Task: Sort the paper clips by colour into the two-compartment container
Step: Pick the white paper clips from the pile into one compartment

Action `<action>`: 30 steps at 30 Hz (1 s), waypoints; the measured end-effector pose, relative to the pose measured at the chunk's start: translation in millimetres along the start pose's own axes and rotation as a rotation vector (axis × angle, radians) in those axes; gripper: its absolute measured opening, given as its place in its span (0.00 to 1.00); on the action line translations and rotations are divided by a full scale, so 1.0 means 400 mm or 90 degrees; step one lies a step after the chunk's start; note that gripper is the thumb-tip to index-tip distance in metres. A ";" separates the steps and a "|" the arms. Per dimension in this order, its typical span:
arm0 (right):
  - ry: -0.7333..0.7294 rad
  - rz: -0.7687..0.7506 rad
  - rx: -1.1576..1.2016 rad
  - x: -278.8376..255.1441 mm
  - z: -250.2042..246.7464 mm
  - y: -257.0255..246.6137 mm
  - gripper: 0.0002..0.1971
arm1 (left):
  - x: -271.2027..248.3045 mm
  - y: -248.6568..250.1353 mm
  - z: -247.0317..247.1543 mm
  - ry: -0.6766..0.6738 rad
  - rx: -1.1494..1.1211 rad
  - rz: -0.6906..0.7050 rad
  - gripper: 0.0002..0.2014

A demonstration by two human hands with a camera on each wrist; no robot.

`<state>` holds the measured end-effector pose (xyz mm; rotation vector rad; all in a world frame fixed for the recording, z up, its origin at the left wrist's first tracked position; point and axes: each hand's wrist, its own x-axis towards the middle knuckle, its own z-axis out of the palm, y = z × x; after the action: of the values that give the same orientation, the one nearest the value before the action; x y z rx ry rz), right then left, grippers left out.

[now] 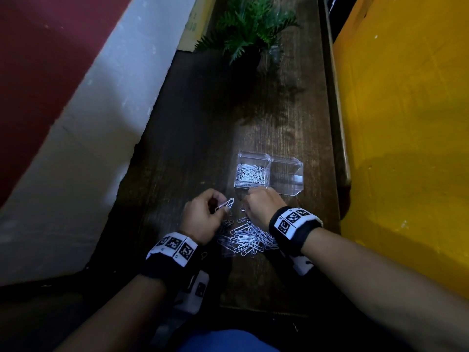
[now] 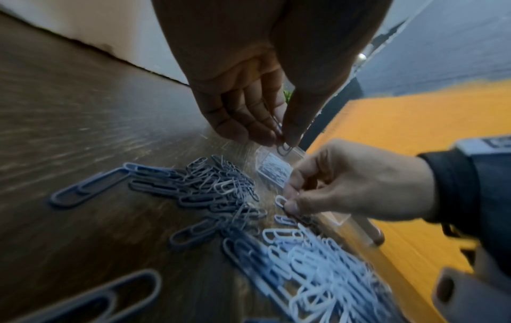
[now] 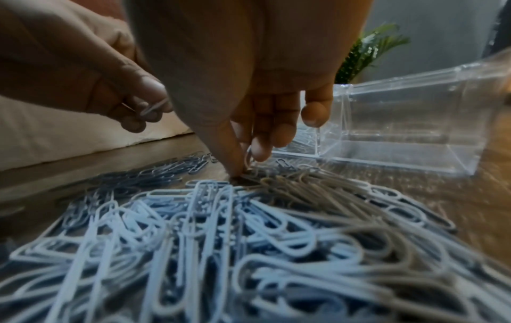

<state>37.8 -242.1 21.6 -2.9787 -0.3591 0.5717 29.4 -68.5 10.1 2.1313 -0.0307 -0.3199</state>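
A clear two-compartment container (image 1: 294, 191) stands on the dark wooden table. White paper clips (image 1: 251, 174) fill its left compartment; the right one looks empty. A loose pile of white clips (image 1: 247, 240) and darker clips (image 2: 215, 185) lies in front of it. My left hand (image 1: 223, 207) is raised left of the container and pinches a couple of pale clips (image 3: 155, 109). My right hand (image 3: 246, 161) is down at the pile's far edge, just in front of the container (image 3: 401, 131). Its thumb and finger pinch one white clip (image 2: 280, 201).
A potted fern (image 1: 253, 31) stands at the far end of the table. A white and red wall (image 1: 88, 123) runs along the left, and a yellow surface (image 1: 406, 123) rises on the right. Single dark clips (image 2: 88, 188) lie apart from the pile.
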 end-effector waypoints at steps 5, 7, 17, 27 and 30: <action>-0.018 0.083 0.113 -0.009 -0.006 0.009 0.07 | 0.040 0.008 0.000 0.024 -0.046 0.006 0.08; 0.017 0.087 0.165 -0.021 -0.008 0.015 0.06 | 0.060 0.023 -0.002 0.029 -0.057 0.027 0.08; 0.140 0.091 0.459 -0.075 -0.027 0.048 0.04 | 0.183 0.136 0.024 -0.029 -0.002 0.063 0.07; 0.218 0.091 0.346 0.007 -0.105 0.098 0.08 | 0.210 0.161 0.021 -0.052 0.029 0.050 0.11; 0.202 0.074 0.261 0.036 -0.122 0.098 0.06 | 0.169 0.129 -0.013 0.021 -0.009 0.044 0.10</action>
<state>77.3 -278.4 56.6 -2.6367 -0.0353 0.1476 101.1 -102.6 41.0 2.1153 -0.0816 -0.2435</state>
